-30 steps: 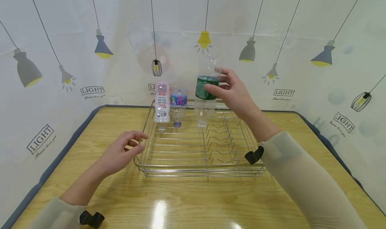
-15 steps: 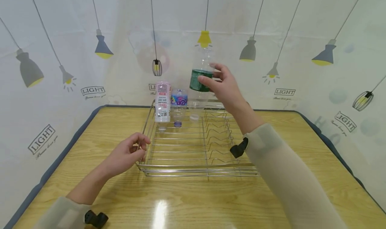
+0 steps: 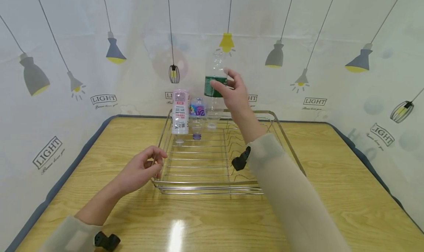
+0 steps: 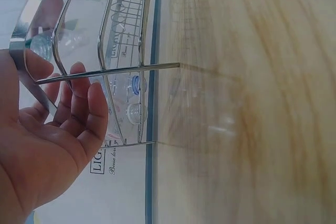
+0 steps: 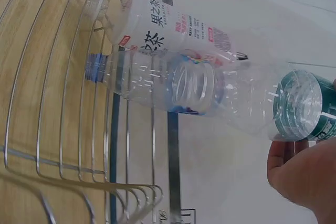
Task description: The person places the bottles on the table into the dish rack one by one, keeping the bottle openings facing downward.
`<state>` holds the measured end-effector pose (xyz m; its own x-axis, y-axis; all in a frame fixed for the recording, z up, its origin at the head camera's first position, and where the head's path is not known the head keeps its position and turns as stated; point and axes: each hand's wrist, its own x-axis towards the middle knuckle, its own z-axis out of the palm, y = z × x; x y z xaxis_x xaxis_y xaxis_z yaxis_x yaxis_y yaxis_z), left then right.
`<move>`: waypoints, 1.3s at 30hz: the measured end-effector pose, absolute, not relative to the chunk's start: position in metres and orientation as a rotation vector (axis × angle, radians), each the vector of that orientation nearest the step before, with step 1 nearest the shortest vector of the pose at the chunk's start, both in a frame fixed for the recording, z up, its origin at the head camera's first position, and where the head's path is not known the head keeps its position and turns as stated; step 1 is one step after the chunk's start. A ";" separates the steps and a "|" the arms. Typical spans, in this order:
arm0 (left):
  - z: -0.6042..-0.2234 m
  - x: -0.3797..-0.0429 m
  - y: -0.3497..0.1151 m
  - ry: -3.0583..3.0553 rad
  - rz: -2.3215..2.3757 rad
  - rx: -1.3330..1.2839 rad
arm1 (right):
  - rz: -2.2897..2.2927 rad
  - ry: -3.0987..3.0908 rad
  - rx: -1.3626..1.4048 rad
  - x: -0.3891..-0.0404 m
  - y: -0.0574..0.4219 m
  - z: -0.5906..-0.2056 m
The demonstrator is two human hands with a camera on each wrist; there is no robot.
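My right hand [image 3: 234, 91] holds an upside-down clear plastic bottle [image 3: 216, 64] with a green label, its thumb across the label. The bottle's white-capped neck points down over the back of a wire dish rack [image 3: 228, 183]. To its left, a small upside-down bottle [image 3: 197, 110] with a blue-purple label and blue cap stands in the rack. Beside that is an upside-down white-and-pink bottle [image 3: 180, 112], also seen as the white-labelled bottle [image 5: 173, 30] in the right wrist view. My left hand [image 4: 58, 135] has curled fingers round the rack's left rim near the front corner.
The rack stands on a wooden table [image 3: 185, 222]. Wavy wire dividers [image 3: 236, 149] run along its right part. Behind the table hangs a white wall cloth [image 3: 132, 71] printed with lamps.
My right hand has carried the green-labelled bottle left and back, closer to the two standing bottles. My left hand has moved slightly right, onto the rack's rim.
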<state>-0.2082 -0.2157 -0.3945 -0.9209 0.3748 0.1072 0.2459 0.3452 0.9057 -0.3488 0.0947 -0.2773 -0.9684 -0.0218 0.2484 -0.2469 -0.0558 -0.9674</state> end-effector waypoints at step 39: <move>-0.394 -0.207 -0.216 2.501 1.611 0.565 | 2.163 -2.290 0.157 -0.380 0.106 -0.326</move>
